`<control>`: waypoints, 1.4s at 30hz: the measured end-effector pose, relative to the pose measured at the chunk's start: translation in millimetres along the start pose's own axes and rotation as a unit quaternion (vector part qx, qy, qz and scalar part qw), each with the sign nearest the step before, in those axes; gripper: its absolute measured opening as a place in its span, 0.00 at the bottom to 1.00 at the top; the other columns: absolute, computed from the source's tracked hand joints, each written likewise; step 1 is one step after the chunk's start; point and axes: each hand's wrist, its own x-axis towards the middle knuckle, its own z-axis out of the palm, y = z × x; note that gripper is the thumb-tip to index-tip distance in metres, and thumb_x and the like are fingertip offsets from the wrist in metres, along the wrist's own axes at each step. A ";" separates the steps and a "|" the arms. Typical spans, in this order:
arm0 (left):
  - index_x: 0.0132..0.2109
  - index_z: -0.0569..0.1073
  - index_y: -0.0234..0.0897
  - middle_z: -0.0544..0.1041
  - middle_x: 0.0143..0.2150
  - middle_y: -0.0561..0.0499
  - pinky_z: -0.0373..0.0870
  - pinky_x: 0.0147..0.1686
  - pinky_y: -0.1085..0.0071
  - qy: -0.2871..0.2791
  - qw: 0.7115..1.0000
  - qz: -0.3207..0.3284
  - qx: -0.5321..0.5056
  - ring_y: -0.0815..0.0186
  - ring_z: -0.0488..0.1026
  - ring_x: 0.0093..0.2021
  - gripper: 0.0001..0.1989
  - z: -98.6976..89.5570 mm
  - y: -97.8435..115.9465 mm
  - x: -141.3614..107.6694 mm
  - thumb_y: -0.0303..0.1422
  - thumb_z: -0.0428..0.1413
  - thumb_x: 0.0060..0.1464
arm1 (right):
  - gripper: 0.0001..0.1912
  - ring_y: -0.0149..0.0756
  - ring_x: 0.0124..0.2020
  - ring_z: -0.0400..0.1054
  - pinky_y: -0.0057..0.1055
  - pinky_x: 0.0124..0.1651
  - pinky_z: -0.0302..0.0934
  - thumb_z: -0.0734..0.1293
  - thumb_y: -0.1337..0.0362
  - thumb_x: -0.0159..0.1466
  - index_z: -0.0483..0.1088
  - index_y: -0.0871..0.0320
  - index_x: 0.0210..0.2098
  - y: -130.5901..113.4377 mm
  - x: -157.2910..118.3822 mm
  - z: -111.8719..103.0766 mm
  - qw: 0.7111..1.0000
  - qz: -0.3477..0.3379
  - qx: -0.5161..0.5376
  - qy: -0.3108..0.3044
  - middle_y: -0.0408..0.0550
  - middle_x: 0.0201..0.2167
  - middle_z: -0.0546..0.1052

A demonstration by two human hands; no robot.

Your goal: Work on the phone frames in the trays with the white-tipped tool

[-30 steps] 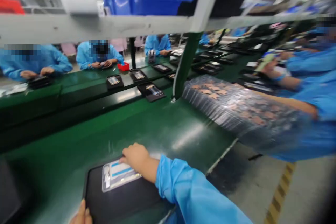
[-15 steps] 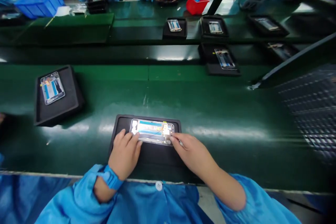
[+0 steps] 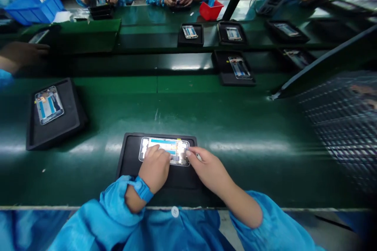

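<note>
An opened smartphone (image 3: 180,145) with bright inner parts and blue strips lies lengthwise in a black tray (image 3: 127,153) in front of me. My left hand (image 3: 154,166) is over the phone's middle, its fingers curled and bent down onto it. What its fingertips hold, if anything, is hidden under the hand. At the phone's right end, my right hand (image 3: 206,166) pinches a slim tool (image 3: 198,157); only its pale rear end shows. The tool's tip is too small to make out.
A stack of black trays (image 3: 73,113) at left carries another opened phone (image 3: 49,105). More trayed phones stand across the bench, near a red bin (image 3: 211,10) and a blue crate (image 3: 34,7). Co-workers sit opposite. A dark post and a mesh panel (image 3: 338,125) stand at right.
My left hand has moved right, from the phone's lower left edge onto its middle, fingers more curled. My right hand stays at the phone's right end. A co-worker's hand with a phone has appeared at left.
</note>
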 end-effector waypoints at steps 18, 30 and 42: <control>0.32 0.70 0.34 0.70 0.26 0.49 0.67 0.38 0.62 0.047 0.995 0.076 -0.035 0.62 0.66 0.34 0.09 3.6 2.4 -9.2 0.26 0.45 0.54 | 0.15 0.26 0.13 0.56 0.21 0.14 0.48 0.65 0.60 0.52 0.66 0.57 0.39 -18.0 0.8 15.4 0.915 0.263 0.300 -0.059 0.36 0.12 0.64; 0.34 0.70 0.34 0.71 0.31 0.48 0.61 0.48 0.57 0.004 0.994 0.113 0.006 0.58 0.64 0.43 0.06 12.1 1.9 -8.2 0.24 0.49 0.51 | 0.16 0.35 0.33 0.69 0.38 0.39 0.62 0.56 0.53 0.60 0.60 0.56 0.42 13.9 -10.3 43.3 0.923 0.021 0.266 0.276 0.46 0.30 0.75; 0.34 0.71 0.33 0.71 0.31 0.48 0.61 0.49 0.56 0.004 0.994 0.107 0.024 0.58 0.66 0.43 0.06 13.4 4.2 -9.8 0.25 0.49 0.51 | 0.09 0.34 0.31 0.70 0.33 0.35 0.65 0.57 0.62 0.62 0.59 0.55 0.42 18.6 -14.3 49.7 0.931 -0.165 0.123 0.302 0.45 0.29 0.75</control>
